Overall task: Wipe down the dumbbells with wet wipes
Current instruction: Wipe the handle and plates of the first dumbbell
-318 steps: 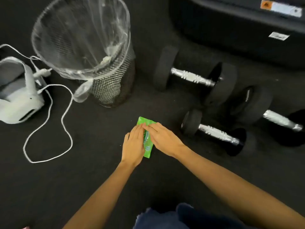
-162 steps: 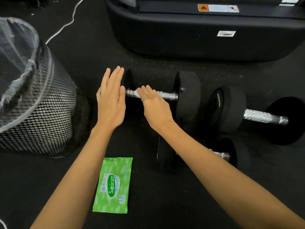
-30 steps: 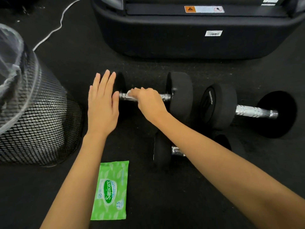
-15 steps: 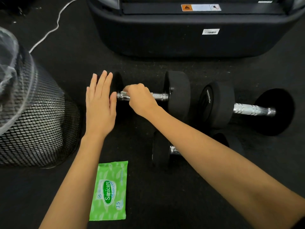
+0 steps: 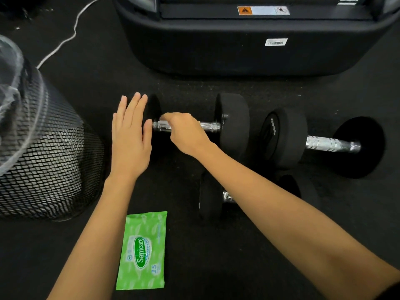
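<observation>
Dumbbell (image 5: 232,124) lying left-right, right hand (image 5: 186,133) gripping handle (wipe hidden), left hand (image 5: 129,135) flat against end.

We note three black dumbbells with chrome handles lying on the floor: one far-left (image 5: 232,124), one right (image 5: 320,144), one nearer (image 5: 210,197); green wipes pack (image 5: 142,250) flat, label up.

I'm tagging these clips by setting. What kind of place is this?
Most likely a gym or home workout corner: three dumbbells lie on dark floor matting, beside the base of what looks like an exercise machine.
</observation>
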